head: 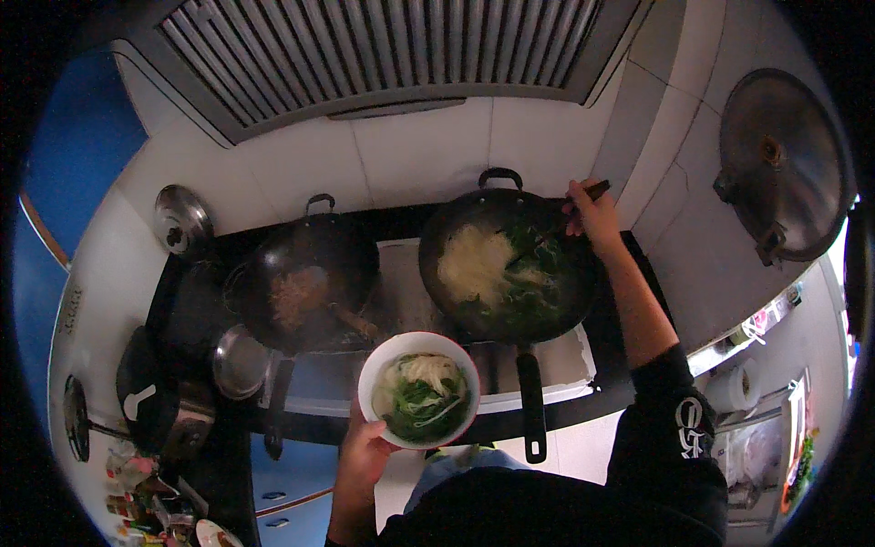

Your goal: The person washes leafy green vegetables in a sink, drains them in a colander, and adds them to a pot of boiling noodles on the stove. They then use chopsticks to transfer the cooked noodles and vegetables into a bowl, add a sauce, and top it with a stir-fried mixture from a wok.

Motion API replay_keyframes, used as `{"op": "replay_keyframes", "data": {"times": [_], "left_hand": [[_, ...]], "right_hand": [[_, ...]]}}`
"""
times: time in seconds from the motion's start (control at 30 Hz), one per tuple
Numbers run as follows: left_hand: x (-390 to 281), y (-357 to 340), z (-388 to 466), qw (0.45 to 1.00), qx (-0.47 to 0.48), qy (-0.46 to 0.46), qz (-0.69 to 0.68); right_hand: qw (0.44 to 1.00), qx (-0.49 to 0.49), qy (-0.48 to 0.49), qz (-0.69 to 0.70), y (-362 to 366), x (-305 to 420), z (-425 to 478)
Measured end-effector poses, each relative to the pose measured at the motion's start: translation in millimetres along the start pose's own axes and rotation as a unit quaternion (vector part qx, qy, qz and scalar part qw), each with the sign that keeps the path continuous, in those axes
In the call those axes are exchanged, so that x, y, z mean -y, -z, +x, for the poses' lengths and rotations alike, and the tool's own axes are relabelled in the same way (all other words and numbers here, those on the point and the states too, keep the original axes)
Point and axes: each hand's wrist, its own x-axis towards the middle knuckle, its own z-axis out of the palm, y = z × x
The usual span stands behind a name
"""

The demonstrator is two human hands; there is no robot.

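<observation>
My left hand (369,448) holds a white bowl (372,366) with a red rim, in front of the stove's edge. In it are pale noodles (431,366), leafy greens (431,403) and some broth. My right hand (593,215) grips the dark handle (597,191) of a utensil over the right-hand wok (437,311). The utensil's lower end is lost among the food. That wok contains a mound of pale noodles (475,263) on the left and dark greens (540,273) on the right.
A second wok (355,246) with shredded brown food (290,297) and a wooden-handled spatula (355,321) stands at left on the stove. The right wok's handle (532,410) juts toward me. A range hood (383,55) hangs above; a black cooker (154,403) and a steel basin (239,362) stand left.
</observation>
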Motion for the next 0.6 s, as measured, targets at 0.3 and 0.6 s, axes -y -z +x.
{"op": "replay_keyframes", "data": {"times": [0.3, 0.6], "left_hand": [[-1, -7, -5, 1.000, -0.010, -0.022, 0.012], [-5, -15, -5, 0.999, 0.011, -0.032, 0.003]], "right_hand": [[0.960, -0.068, -0.213, 0.167, -44, -130, 21], [0.859, -0.127, -0.330, 0.371, -72, -139, 9]]}}
